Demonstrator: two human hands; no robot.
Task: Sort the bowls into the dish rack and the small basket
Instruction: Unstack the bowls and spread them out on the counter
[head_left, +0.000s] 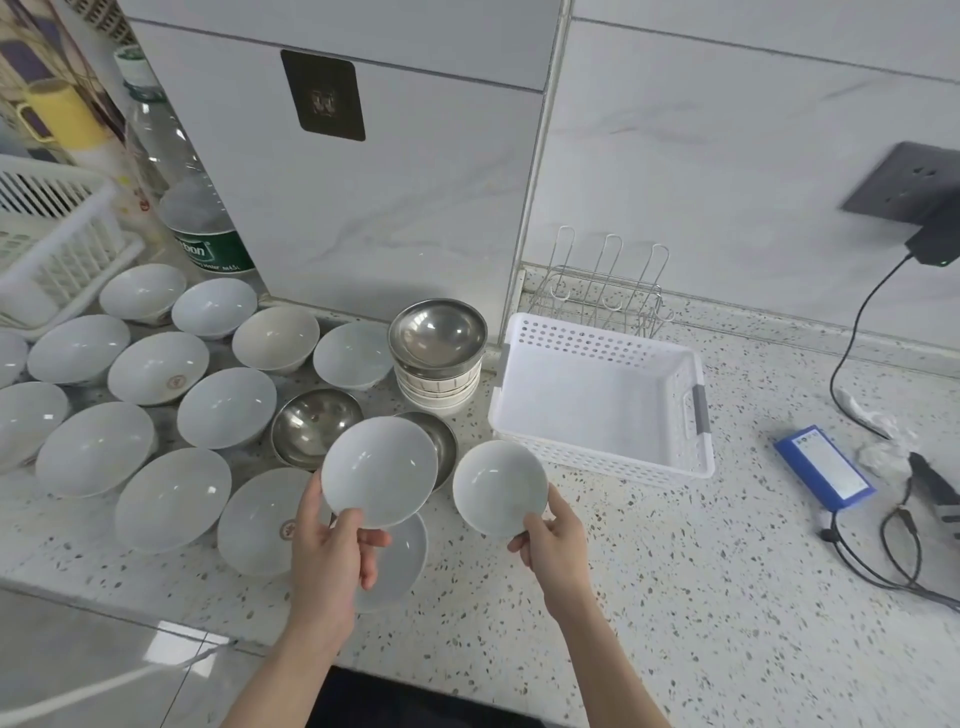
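My left hand (332, 556) pinches the near rim of a wide pale bowl (379, 470), lifted above the counter. My right hand (553, 540) grips the near rim of a smaller white bowl (500, 486), held just left of the small white basket (602, 400), which has nothing in it. The wire dish rack (605, 291) stands behind the basket against the wall, also with nothing in it. Several pale bowls (171, 499) cover the counter to the left. Steel bowls (314, 426) sit among them, one steel bowl (437, 332) topping a stack of white bowls.
A large white basket (52, 228) and a water bottle (192, 208) stand at the back left. At the right lie a blue box (823, 467), black cables (883, 551) and a plugged-in charger (935, 239). The counter's front edge runs below my arms.
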